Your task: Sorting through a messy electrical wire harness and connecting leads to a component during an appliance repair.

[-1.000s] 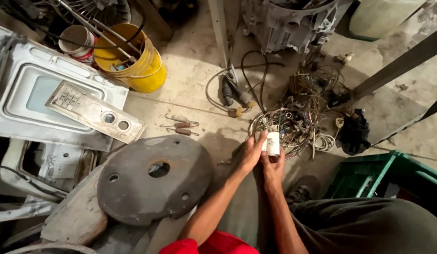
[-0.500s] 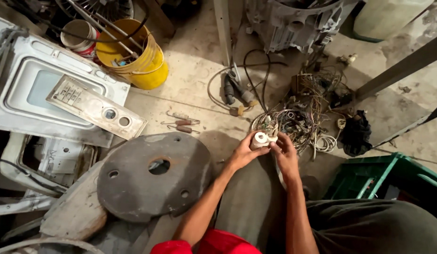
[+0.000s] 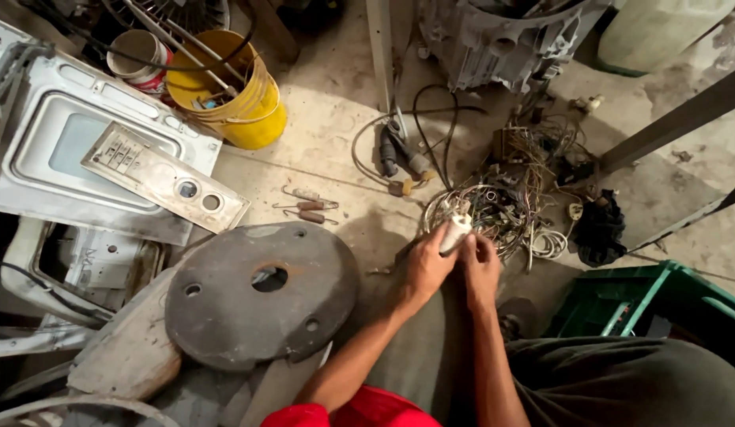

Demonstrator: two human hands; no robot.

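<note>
A small white cylinder (image 3: 454,232), a capacitor-like part with wires at its far end, lies tilted in my left hand (image 3: 425,267), which grips its lower end. My right hand (image 3: 481,265) is close beside it, fingers curled against the cylinder's near side. Both hands hover just in front of a tangled bundle of thin wires (image 3: 506,205) on the concrete floor. The wires from the cylinder run into that bundle.
A round grey metal disc (image 3: 257,292) with holes lies left of my arms. Behind it are a white appliance lid (image 3: 75,158) with a control panel, a yellow bucket (image 3: 233,103), two springs (image 3: 308,207), a grey motor housing (image 3: 502,39) and a green crate (image 3: 644,304) at right.
The white cylinder has gone from upright to tilted in my hands, and both hands have shifted slightly toward me. The view has moved a little.
</note>
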